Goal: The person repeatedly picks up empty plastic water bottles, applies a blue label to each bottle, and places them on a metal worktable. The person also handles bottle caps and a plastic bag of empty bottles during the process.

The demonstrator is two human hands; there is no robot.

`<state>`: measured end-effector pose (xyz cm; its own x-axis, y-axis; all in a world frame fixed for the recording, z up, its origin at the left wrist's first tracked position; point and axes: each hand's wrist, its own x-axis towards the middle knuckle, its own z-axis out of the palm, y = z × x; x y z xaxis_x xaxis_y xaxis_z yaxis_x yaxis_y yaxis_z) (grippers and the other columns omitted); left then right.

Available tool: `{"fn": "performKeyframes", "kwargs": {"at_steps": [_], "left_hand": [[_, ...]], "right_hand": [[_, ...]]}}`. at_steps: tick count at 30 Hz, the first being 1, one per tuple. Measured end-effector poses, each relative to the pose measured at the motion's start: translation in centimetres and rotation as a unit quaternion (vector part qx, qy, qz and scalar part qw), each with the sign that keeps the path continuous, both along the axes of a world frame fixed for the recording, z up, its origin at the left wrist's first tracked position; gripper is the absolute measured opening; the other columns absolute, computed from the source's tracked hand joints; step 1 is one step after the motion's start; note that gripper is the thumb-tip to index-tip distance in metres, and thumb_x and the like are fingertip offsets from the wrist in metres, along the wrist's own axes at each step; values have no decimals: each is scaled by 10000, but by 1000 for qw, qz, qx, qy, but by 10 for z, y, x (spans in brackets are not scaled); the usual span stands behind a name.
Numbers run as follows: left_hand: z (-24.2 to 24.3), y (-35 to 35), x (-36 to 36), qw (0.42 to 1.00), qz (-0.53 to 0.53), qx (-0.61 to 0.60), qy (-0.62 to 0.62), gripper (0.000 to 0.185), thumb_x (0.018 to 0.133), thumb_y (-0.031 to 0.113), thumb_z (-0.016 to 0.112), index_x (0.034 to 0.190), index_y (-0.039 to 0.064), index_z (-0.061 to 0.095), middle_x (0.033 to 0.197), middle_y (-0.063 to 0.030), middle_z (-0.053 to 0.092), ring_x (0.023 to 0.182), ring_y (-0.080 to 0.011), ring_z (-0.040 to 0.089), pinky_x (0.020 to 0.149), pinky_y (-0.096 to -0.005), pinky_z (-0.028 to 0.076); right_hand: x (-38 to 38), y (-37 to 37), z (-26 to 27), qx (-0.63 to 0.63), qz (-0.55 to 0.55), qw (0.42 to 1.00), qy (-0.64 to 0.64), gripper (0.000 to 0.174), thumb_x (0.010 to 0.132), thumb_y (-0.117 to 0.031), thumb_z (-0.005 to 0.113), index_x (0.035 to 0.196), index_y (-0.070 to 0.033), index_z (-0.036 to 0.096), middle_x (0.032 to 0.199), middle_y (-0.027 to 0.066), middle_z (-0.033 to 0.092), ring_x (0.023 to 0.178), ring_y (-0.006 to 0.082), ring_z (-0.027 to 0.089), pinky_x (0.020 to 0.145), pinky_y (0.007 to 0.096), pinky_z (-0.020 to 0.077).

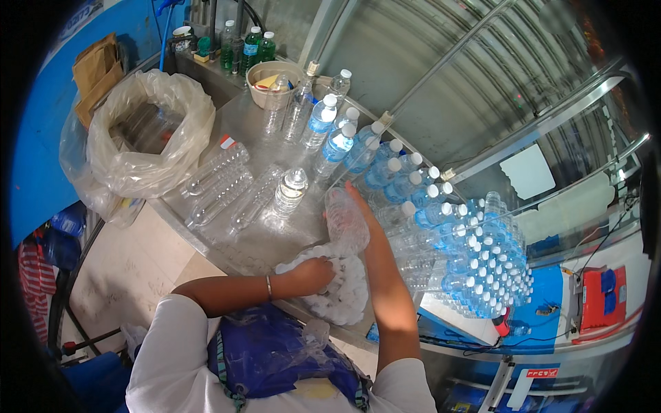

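My right hand is around a clear plastic bottle that looks unlabelled, most of its fingers hidden behind it. My left hand, fingers curled, is over a heap of white bottle caps at the near edge of the metal counter; whether a cap is in it is hidden. Just left of the held bottle stands an upright clear bottle with a bright glint. Farther left, several empty clear bottles lie on their sides.
Rows of white-capped bottles stand along the counter's back edge, with packed bottles at right. A plastic bag of bottles sits at left. Behind are a beige tub and green-filled bottles. A metal-framed window borders the counter.
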<state>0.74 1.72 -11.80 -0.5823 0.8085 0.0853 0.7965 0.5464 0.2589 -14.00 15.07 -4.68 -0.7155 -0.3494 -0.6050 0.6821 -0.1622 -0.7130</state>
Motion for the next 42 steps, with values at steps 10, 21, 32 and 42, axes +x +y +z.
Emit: {"fn": "performKeyframes", "kwargs": {"at_steps": [10, 21, 32, 42], "left_hand": [[-10, -9, -27, 936, 62, 337, -77, 255, 884, 164, 589, 1080, 7, 632, 1010, -163, 660, 878, -259, 655, 776, -373, 528], [-39, 18, -187, 411, 420, 638, -497, 138, 956, 122, 500, 980, 56, 619, 778, -74, 612, 618, -149, 582, 494, -259, 439], [-42, 19, -161, 416, 431, 686, -413, 288, 946, 115, 491, 1141, -35, 640, 830, -84, 623, 693, -200, 623, 640, -292, 533], [52, -31, -21, 825, 309, 466, -82, 339, 822, 2, 625, 1160, 14, 651, 1123, -176, 626, 1069, -366, 584, 912, -410, 486]], "right_hand": [[54, 10, 95, 296, 7, 889, 349, 791, 932, -496, 595, 1509, -87, 241, 781, 122, 662, 579, 165, 609, 534, 279, 480], [87, 10, 135, 434, -24, 740, 514, 766, 923, -319, 667, 1513, -92, 234, 834, 98, 673, 673, 163, 649, 571, 270, 513], [33, 3, 52, 500, -62, 578, 642, 704, 867, -280, 719, 1415, -12, 369, 1304, 218, 505, 996, 349, 611, 890, 388, 489], [4, -30, 12, 406, -32, 708, 577, 684, 840, -323, 739, 1334, 32, 426, 1204, 228, 549, 1006, 365, 588, 846, 433, 479]]}}
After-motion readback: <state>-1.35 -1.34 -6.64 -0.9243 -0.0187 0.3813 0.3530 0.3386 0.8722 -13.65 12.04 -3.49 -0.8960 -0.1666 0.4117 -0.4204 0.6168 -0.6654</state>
